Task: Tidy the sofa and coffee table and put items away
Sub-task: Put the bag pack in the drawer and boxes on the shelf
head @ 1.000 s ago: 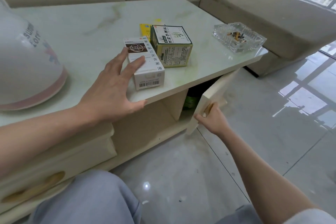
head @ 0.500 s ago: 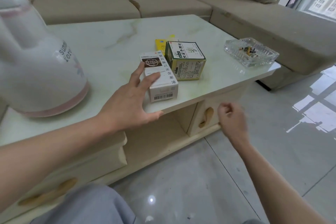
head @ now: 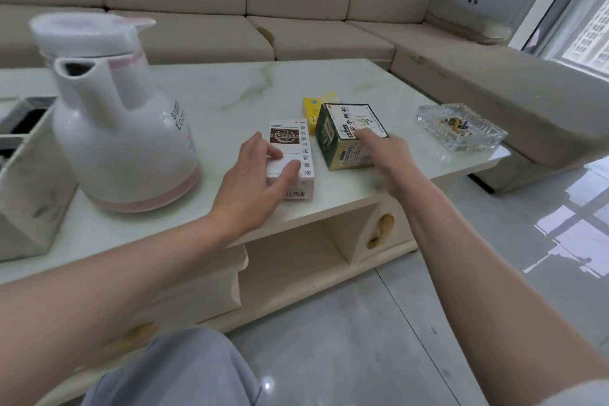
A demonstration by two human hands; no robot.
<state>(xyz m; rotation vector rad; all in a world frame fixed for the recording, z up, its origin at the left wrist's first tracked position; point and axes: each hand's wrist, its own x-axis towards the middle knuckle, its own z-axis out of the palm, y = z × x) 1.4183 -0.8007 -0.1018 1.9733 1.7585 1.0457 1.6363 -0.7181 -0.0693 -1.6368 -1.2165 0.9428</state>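
A second earlier the right hand [head: 390, 155] had been down at the cream cabinet door [head: 379, 234] under the marble-topped counter [head: 230, 92], holding it ajar; now that door was shut and the hand had come up onto the green-and-white square carton [head: 349, 138]. That reads as one storage step finished and the medicine boxes next in line to be put away.

Taking the green carton as landmark: the white upright-printed box with the barcode end [head: 291, 158] lay just to its left, a small yellow packet [head: 313, 107] was tucked behind it, the clear glass ashtray with butts [head: 461, 130] sat well to its right near the counter's corner, and the white jug with a pink band [head: 125, 128] stood far to its left.

The left hand [head: 257, 181] rested on the white box, fingers spread and nearly straight across its top, thumb towards the near end, not curled round it. The right hand reached forward from a low, extended forearm, index finger laid on the carton's top; its other fingers were blurred, so whether it had begun to grip I cannot tell.
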